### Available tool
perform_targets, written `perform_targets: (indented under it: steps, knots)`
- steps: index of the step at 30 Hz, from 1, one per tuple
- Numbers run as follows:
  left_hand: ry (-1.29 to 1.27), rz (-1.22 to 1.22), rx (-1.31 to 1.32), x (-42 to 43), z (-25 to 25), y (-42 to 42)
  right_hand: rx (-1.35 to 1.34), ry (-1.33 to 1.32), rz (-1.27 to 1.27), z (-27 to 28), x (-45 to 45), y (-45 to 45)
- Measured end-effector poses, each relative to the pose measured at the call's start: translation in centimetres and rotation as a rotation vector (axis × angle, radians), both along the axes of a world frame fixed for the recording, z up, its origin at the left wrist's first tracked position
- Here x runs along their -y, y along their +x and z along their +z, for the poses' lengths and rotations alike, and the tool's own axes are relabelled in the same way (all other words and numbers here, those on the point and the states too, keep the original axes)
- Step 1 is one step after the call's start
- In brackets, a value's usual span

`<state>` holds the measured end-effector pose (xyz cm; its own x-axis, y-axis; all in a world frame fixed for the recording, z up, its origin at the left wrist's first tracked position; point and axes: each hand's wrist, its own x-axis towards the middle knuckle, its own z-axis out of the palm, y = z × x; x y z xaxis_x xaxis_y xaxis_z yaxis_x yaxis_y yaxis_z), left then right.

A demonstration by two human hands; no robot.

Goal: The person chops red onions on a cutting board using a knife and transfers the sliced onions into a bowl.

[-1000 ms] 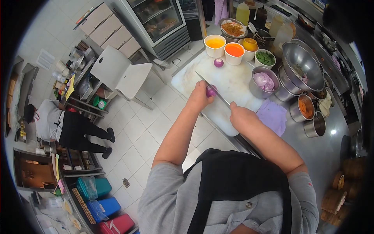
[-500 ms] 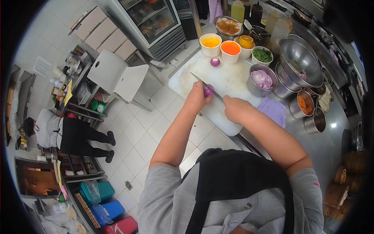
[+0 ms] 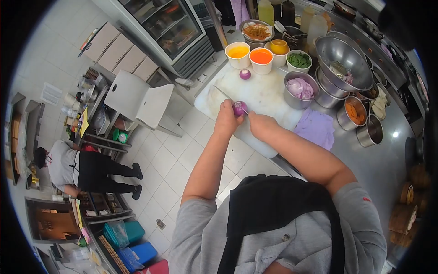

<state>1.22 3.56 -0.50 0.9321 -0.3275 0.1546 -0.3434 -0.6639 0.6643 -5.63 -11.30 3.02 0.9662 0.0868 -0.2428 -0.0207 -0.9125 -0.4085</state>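
Note:
My left hand [image 3: 228, 119] is closed around a purple onion [image 3: 240, 108] near the front left edge of the white cutting board [image 3: 270, 93]. In my right hand [image 3: 263, 127] is the handle of a knife [image 3: 223, 92], its blade pointing up and left across the onion. Whether the edge is cutting into the onion I cannot tell. Another purple onion piece [image 3: 245, 74] lies farther back on the board. To the right stands a metal container [image 3: 292, 98] with peeled purple onions [image 3: 300, 88].
Cups of yellow liquid [image 3: 237, 51] and orange liquid [image 3: 261, 56] line the board's back edge, beside chopped greens [image 3: 299, 60]. A large metal bowl [image 3: 328, 45] and a purple cloth [image 3: 315, 129] are at right. Another person [image 3: 86, 165] bends at shelves on the left.
The view has shifted slightly. The knife blade has turned and the onion shows more clearly beside it. The other person's arm has lowered toward the shelves.

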Motion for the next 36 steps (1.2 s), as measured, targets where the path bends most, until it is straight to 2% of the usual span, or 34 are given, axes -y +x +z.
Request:
perform_targets:
  steps: [4,6,7,10,12,16,18,19,23,29,34,36]
  knots:
    - [-0.004,0.048,-0.025,0.8,0.5,0.1,-0.027,0.098,-0.023,0.9,1.8,0.1]
    - [0.011,0.051,-0.03,1.0,0.8,0.5,-0.278,0.322,-0.135,1.7,3.2,-0.4]
    - [0.064,0.048,-0.006,1.2,0.9,0.8,-0.268,0.325,-0.135,2.3,3.8,-1.0]
    - [0.164,0.01,0.077,2.0,1.5,1.8,-0.272,0.3,-0.177,1.8,6.2,-3.4]
    - [0.216,-0.022,0.121,2.4,1.2,2.3,-0.022,0.105,-0.148,0.0,7.7,-4.4]
    - [0.349,-0.115,0.057,1.6,0.9,5.0,-0.044,0.055,-0.17,-0.1,8.5,-5.8]
    - [-0.072,-0.069,-0.114,-0.2,0.7,6.1,-0.028,0.047,-0.177,-0.5,8.6,-5.9]
    - [-0.164,-0.007,-0.08,-1.2,0.9,6.4,-0.028,0.049,-0.173,-0.3,8.4,-6.0]
    - [-0.104,0.073,-0.054,-4.3,0.9,6.1,-0.037,0.012,-0.214,0.6,7.6,-6.0]
    - [-0.043,0.072,-0.066,-3.2,-2.4,3.8,-0.035,-0.044,-0.178,0.9,6.7,-6.2]
    - [-0.027,0.022,0.077,0.2,-0.2,2.4,-0.014,-0.082,-0.145,0.8,6.2,-6.2]
    - [0.053,0.024,0.153,1.6,0.1,2.5,-0.02,-0.08,-0.126,0.9,6.0,-6.2]
